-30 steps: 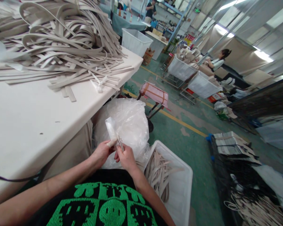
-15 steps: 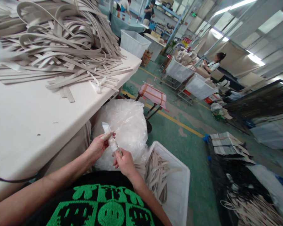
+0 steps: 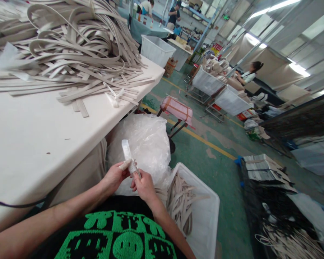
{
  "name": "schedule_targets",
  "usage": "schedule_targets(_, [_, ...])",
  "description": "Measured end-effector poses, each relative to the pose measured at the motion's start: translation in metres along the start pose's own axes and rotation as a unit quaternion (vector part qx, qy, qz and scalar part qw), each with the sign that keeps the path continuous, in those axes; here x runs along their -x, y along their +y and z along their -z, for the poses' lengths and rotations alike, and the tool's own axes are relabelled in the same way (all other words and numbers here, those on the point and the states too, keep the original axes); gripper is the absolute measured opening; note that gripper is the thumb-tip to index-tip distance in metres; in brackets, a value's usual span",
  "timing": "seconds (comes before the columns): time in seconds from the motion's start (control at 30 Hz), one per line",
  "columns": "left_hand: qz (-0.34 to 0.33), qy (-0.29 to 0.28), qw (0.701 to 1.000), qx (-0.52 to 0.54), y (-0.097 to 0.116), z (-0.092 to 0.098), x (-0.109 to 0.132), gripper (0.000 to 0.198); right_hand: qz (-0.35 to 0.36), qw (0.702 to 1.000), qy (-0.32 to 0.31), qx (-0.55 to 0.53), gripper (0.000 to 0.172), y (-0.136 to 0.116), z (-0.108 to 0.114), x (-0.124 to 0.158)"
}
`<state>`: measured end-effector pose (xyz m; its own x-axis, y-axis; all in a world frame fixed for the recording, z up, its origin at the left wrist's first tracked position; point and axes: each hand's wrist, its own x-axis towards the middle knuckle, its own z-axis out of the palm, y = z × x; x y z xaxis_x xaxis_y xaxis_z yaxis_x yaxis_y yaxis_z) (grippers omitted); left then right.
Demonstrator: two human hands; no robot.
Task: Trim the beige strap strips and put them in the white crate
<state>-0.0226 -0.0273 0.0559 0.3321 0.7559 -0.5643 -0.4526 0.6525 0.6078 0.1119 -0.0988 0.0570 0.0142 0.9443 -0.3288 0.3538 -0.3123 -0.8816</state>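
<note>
White strip (image 3: 127, 154) stands nearly upright between my hands over my lap, its lower end pinched by my left hand (image 3: 114, 177) while my right hand (image 3: 143, 185), just beside, closes on a thin tool (image 3: 137, 172) at its base.

A factory hall — green floor (image 3: 221, 169) with a yellow line (image 3: 205, 142) ahead of the hands. White table (image 3: 43, 140) to their left, pink stool (image 3: 177, 109) beyond, white carts (image 3: 218, 91) farther off — ceiling lights (image 3: 299, 68) glow.
</note>
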Motion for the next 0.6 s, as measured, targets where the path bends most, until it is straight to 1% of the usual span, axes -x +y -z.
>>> schedule_targets(0.03, [-0.010, 0.009, 1.000, 0.004, 0.002, -0.001, 0.000, 0.033, 0.002, 1.000, -0.003, -0.003, 0.042, 0.000, 0.000, 0.000])
schedule_targets(0.13, [-0.056, 0.067, 0.996, 0.032, 0.012, -0.003, -0.003, 0.027, 0.005, 1.000, -0.011, -0.007, 0.040, 0.000, 0.000, 0.002])
schedule_targets(0.17, [-0.057, 0.075, 0.995, 0.037, 0.012, -0.004, -0.003, 0.025, 0.003, 1.000, -0.010, -0.006, 0.040, 0.000, 0.000, 0.002])
schedule_targets(0.23, [-0.033, 0.067, 0.997, 0.032, 0.009, -0.003, -0.001, 0.024, 0.001, 1.000, -0.005, -0.001, 0.039, -0.001, -0.001, 0.003])
schedule_targets(0.33, [0.012, 0.033, 0.999, 0.015, 0.002, -0.001, 0.003, 0.023, 0.010, 1.000, -0.004, 0.010, 0.038, -0.003, -0.001, 0.002])
schedule_targets(0.4, [0.005, 0.039, 0.999, 0.017, 0.005, 0.000, 0.002, 0.022, 0.016, 1.000, -0.012, 0.014, 0.037, -0.004, 0.000, 0.002])
schedule_targets(0.5, [-0.030, 0.081, 0.996, 0.036, 0.015, -0.001, -0.005, 0.018, 0.013, 1.000, -0.018, 0.015, 0.037, -0.004, 0.000, 0.002])
schedule_targets(0.53, [-0.035, 0.086, 0.995, 0.038, 0.016, -0.001, -0.006, 0.019, 0.011, 1.000, -0.016, 0.013, 0.037, -0.003, -0.001, 0.002])
schedule_targets(0.6, [-0.023, 0.070, 0.997, 0.027, 0.012, 0.000, -0.007, 0.023, 0.011, 1.000, -0.007, 0.009, 0.038, -0.001, -0.002, 0.001])
